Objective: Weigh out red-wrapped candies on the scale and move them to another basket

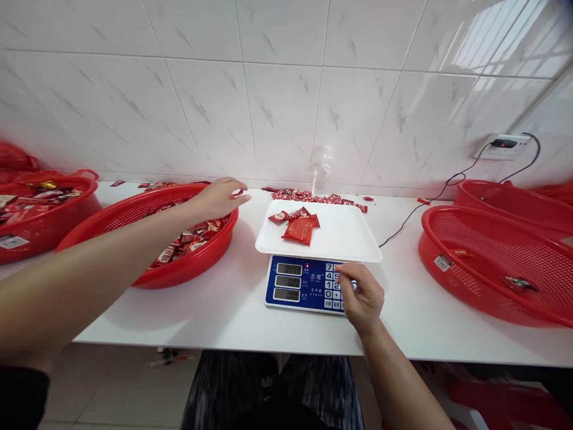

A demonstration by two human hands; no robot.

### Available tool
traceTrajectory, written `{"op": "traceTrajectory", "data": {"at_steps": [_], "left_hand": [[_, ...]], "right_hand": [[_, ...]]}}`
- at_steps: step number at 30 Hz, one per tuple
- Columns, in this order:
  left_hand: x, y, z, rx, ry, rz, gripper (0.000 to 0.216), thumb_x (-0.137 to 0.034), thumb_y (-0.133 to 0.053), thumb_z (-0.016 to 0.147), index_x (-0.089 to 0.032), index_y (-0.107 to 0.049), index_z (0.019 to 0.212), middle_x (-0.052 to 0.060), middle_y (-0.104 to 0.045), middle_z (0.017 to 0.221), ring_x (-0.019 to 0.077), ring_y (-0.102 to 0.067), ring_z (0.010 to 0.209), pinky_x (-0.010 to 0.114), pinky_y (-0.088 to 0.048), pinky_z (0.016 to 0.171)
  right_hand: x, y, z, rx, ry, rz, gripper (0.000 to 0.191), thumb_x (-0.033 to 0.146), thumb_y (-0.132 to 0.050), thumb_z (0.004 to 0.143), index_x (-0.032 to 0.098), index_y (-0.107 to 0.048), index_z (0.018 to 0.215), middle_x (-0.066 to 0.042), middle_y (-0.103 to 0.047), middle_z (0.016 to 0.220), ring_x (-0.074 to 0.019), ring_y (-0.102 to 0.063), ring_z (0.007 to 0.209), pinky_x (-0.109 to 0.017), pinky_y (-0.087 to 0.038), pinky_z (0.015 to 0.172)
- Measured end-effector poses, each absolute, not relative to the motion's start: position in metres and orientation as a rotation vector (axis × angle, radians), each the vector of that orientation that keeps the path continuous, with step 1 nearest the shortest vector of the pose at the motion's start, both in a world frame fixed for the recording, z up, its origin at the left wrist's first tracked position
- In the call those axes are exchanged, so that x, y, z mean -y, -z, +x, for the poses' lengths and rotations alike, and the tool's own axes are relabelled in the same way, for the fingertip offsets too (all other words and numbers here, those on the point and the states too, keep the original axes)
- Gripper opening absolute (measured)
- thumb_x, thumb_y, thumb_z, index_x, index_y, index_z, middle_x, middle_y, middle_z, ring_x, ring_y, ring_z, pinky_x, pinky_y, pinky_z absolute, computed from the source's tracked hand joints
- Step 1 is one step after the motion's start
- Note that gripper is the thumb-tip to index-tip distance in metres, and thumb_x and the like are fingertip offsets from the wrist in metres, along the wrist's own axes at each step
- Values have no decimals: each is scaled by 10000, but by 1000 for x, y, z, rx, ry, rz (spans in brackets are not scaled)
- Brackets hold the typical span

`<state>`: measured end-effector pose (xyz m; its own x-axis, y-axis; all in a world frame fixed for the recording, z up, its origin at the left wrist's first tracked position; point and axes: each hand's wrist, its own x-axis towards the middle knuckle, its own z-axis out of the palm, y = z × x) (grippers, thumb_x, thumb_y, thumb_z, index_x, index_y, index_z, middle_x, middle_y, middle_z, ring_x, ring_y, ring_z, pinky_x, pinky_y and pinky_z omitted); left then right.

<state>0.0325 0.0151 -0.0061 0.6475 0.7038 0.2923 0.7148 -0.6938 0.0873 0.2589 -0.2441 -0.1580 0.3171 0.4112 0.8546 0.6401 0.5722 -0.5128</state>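
My left hand (217,200) reaches over the far right rim of a red plastic basket (219,251). Its fingers and thumb are apart, with a bit of red showing between them that looks like part of the basket. Small red wrapped packets (197,242) lie in that basket, partly hidden by my forearm. Over the keypad of a blue and white digital scale (308,286), my right hand (364,295) is closed in a pinch; whether anything is in it is hidden. Several red packets (299,229) rest on the scale's white tray (344,236).
More red packets (308,196) lie along the tiled wall, near a clear plastic bottle (323,173). Another filled red basket (85,200) stands far left. At right, a red basket (470,269) holds a few packets. A black cable (398,230) runs from the scale to a wall socket (501,146).
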Motion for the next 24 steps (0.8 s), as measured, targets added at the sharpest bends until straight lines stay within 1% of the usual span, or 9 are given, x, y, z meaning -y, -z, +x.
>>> {"op": "traceTrajectory", "data": {"at_steps": [5,10,13,15,16,18,21,23,24], "left_hand": [[-19,3,-22,1319,322,-2719,358,-406,-464,885,-171,-639,1090,59,-639,1147,218,-545,1092,305,-400,951],[-25,8,-40,1396,232,-2666,349,-423,-487,893,-170,-631,1087,34,-636,1135,196,-527,1056,236,-385,879],[-26,10,-43,1391,148,-2725,334,-434,-498,890,-188,-640,1065,0,-663,1065,167,-550,934,197,-378,792],[-25,13,-46,1427,9,-2791,340,-433,-534,871,-192,-637,1088,-3,-674,1042,160,-559,881,186,-367,753],[-25,16,-49,1484,-81,-2814,366,-431,-571,848,-190,-628,1118,7,-675,1065,167,-564,894,185,-362,753],[-28,21,-60,1645,-221,-2832,496,-428,-663,779,-190,-588,1207,40,-648,1192,205,-556,1011,190,-356,791],[-38,33,-83,1810,-290,-2845,733,-450,-739,699,-232,-480,1349,65,-546,1372,258,-496,1176,212,-352,867],[-46,40,-98,1821,-309,-2862,788,-453,-732,699,-283,-414,1400,48,-523,1397,257,-507,1175,227,-362,881],[-48,42,-104,1810,-329,-2866,762,-440,-723,702,-284,-427,1387,43,-559,1355,250,-538,1128,231,-376,865]], "right_hand": [[246,159,259,1292,177,-1048,298,17,-553,828,229,-662,1007,-32,-669,845,-163,-647,769,-321,-538,668],[246,159,259,1286,164,-1077,256,53,-552,839,228,-664,988,-36,-678,847,-170,-655,755,-329,-544,669],[245,158,259,1294,167,-1080,246,60,-548,841,226,-662,983,-37,-679,845,-169,-656,743,-325,-546,655],[246,158,259,1299,164,-1082,254,52,-544,839,225,-659,986,-35,-675,839,-166,-653,740,-319,-544,650],[246,157,259,1302,164,-1084,258,48,-543,839,225,-657,988,-34,-672,835,-165,-651,740,-318,-543,649],[246,157,259,1307,169,-1088,260,46,-543,838,224,-656,991,-34,-670,830,-165,-650,743,-318,-542,652],[245,157,259,1303,183,-1089,254,52,-543,841,224,-655,991,-35,-670,827,-165,-652,744,-319,-544,652],[246,158,259,1300,179,-1087,247,58,-545,843,224,-655,990,-34,-669,822,-165,-653,740,-315,-545,644],[246,159,259,1302,173,-1087,244,62,-548,844,225,-656,990,-34,-670,822,-165,-653,739,-312,-545,641]]}}
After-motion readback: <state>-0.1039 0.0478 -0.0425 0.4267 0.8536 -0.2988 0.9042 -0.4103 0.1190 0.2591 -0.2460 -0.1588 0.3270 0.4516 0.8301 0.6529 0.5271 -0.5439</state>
